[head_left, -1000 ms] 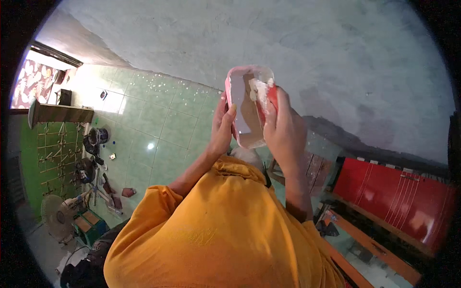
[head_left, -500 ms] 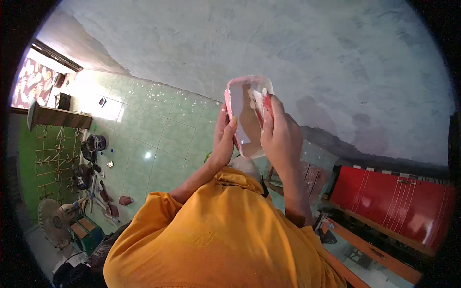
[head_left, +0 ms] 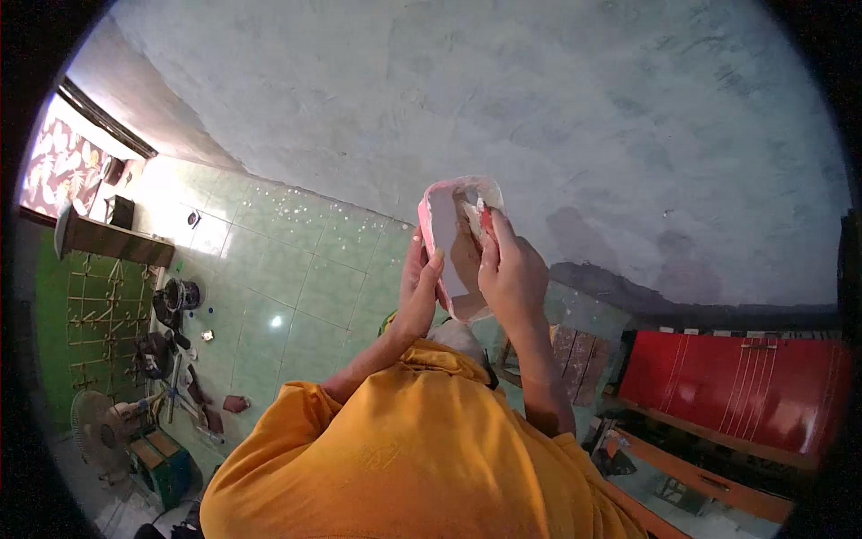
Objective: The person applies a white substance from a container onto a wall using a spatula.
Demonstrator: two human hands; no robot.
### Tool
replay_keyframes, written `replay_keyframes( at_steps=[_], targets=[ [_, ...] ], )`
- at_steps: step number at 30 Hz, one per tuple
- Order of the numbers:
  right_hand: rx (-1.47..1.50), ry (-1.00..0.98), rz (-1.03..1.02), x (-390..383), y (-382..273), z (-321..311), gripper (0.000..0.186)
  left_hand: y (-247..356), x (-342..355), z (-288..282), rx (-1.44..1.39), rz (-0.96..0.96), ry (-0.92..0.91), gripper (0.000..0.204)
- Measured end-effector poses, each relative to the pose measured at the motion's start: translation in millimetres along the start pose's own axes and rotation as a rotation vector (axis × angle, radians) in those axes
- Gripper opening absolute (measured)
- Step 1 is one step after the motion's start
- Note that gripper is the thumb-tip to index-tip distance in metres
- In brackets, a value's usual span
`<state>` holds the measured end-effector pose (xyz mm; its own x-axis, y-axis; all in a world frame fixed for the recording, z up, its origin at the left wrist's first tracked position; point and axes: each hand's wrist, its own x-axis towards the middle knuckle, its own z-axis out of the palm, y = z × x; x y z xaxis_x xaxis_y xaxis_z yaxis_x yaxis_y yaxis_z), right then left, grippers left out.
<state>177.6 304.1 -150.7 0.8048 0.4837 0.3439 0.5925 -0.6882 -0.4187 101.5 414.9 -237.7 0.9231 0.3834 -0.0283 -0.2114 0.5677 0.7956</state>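
In front of the plastered wall (head_left: pixel 503 99), my left hand (head_left: pixel 419 292) grips the left side of a rounded plastic container (head_left: pixel 444 232), pale with a pink rim. Its thumb lies over the edge and the other fingers are behind. Inside is a brownish wet-looking layer, with whitish paste smeared near the right side. My right hand (head_left: pixel 516 278) pinches a small red scraper-like tool (head_left: pixel 487 222) at the container's right side. White paste clings to the tool; its working end is partly hidden by the fingers and container, so its exact kind is unclear.
White spatters dot the green tiled floor (head_left: pixel 296 269) along the wall's foot. A red panelled piece of furniture (head_left: pixel 727 386) stands at right, with an orange-edged one (head_left: pixel 700 467) below it. At left are a bucket (head_left: pixel 181 294), a fan (head_left: pixel 97 422) and scattered items.
Both hands and the container have come lower in view, nearer my body. The red tool has moved down with my right hand, and more of it is hidden behind the fingers.
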Motion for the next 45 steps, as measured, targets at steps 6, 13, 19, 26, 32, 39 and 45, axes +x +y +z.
replay_keyframes(
  at_steps=[6, 13, 19, 26, 32, 39, 45],
  targets=[
    [0.053, 0.019, -0.001, 2, -3, -3, 0.034, -1, 4, -1, 0.047, -0.011, 0.012, 0.063],
    [0.154, 0.027, 0.063, 2, -9, 3, 0.037, -2, 11, 3, 0.041, 0.007, -0.013, 0.064],
    [0.171, 0.056, 0.054, 3, -8, 1, 0.037, -14, 16, 0, -0.052, -0.014, -0.022, 0.062],
    [0.215, 0.176, 0.068, 4, 7, -9, 0.037, -24, 24, 8, -0.082, -0.033, -0.01, 0.061],
    [0.0, -0.012, 0.114, 12, 33, -31, 0.04, -28, 27, 29, 0.002, 0.052, -0.053, 0.06],
    [-0.007, 0.031, 0.039, 20, 71, -62, 0.039, -48, 36, 72, -0.04, 0.065, -0.03, 0.059],
    [0.147, 0.153, 0.013, 22, 106, -74, 0.038, -73, 44, 101, -0.053, 0.084, 0.05, 0.06]
  ],
)
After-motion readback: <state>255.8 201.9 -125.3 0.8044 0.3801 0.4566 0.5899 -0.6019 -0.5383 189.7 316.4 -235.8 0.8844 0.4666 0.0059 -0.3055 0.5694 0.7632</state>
